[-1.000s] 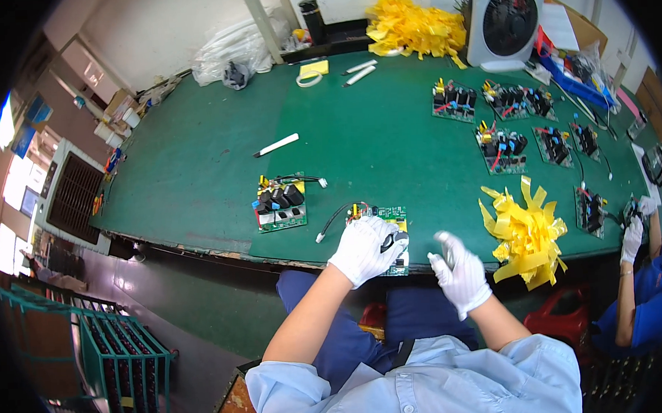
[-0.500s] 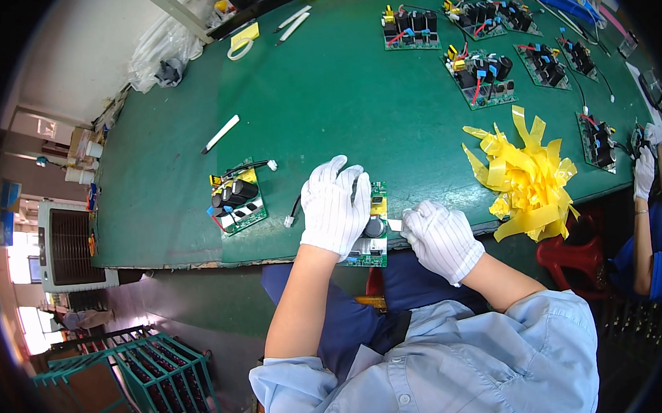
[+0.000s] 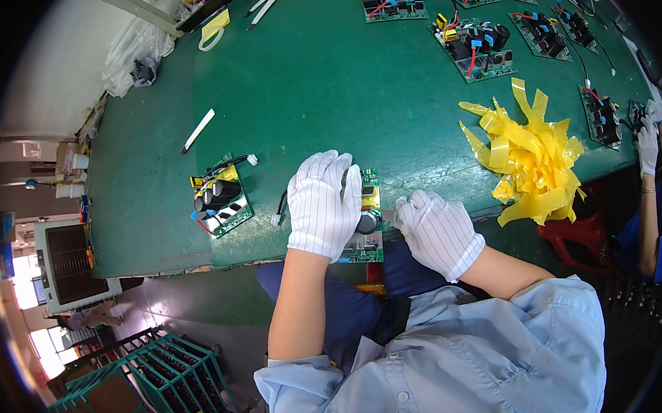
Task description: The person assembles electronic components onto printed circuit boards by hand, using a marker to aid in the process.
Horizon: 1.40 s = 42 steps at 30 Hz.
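At the table's near edge lies a green circuit board (image 3: 373, 247) with a round black capacitor and yellow parts, jutting a little past the edge. My left hand (image 3: 318, 207), in a white striped glove, is curled over the board's left side and hides much of it. A short flat tool like a blade (image 3: 388, 215) pokes out of my right hand (image 3: 437, 230), also gloved, with its fingers pinched around it. The tool's tip is close beside the capacitor; whether it touches cannot be told. Left of my left hand is another circuit board (image 3: 223, 198) with black capacitors and a cable.
A heap of yellow tape strips (image 3: 532, 161) sits to the right. Several boards (image 3: 475, 49) stand at the far right. A white stick with a dark tip (image 3: 198, 131) lies at left. A co-worker's gloved hand (image 3: 647, 148) handles a board at the right edge.
The whole view has shifted slightly, so the table things appear higher and further left. My hands keep their hold on the board and the flat tool, whose visible face now looks greyer.
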### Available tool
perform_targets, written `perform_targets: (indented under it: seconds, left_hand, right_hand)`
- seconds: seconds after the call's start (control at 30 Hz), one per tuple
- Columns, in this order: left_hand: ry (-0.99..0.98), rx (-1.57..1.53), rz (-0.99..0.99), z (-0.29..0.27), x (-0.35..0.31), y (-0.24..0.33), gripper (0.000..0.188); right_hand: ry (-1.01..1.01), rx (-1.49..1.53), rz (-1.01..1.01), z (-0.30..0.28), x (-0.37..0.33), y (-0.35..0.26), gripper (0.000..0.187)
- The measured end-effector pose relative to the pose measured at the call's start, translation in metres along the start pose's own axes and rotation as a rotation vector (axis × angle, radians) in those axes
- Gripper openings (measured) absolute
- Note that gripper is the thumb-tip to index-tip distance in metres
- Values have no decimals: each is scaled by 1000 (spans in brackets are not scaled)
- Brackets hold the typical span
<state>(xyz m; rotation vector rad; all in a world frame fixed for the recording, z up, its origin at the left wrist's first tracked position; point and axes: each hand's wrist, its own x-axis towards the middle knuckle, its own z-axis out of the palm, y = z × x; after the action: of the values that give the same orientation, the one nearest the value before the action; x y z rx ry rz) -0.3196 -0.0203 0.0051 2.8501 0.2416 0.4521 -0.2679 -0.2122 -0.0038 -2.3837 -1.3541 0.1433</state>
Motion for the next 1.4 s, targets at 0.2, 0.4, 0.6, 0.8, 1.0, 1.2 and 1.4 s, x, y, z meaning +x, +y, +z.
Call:
perform_targets:
  seconds: [0.2,0.4,0.6,0.8,1.0,1.2,1.4]
  left_hand:
    - [63,-16,39,-2,2,3,19]
    - [86,-21,39,1,0,1,18]
    - [26,-31,-12,3,0,-1,24]
    - [5,-16,-15,3,1,0,24]
    - [79,-36,44,3,3,-2,18]
    - [81,-103,53,5,3,-6,19]
    - [103,-76,72,9,1,-11,22]
  right_hand:
    - [-8,34,18,0,-2,2,18]
    - [16,42,7,2,-2,1,18]
    - [120,-3,34,11,0,-4,19]
    - [200,-75,1,19,9,-1,16]
    - [213,-132,-252,16,16,23,31]
    - [-28,-219,-365,2,23,25,46]
    - [-99,-259,-302,3,27,11,47]
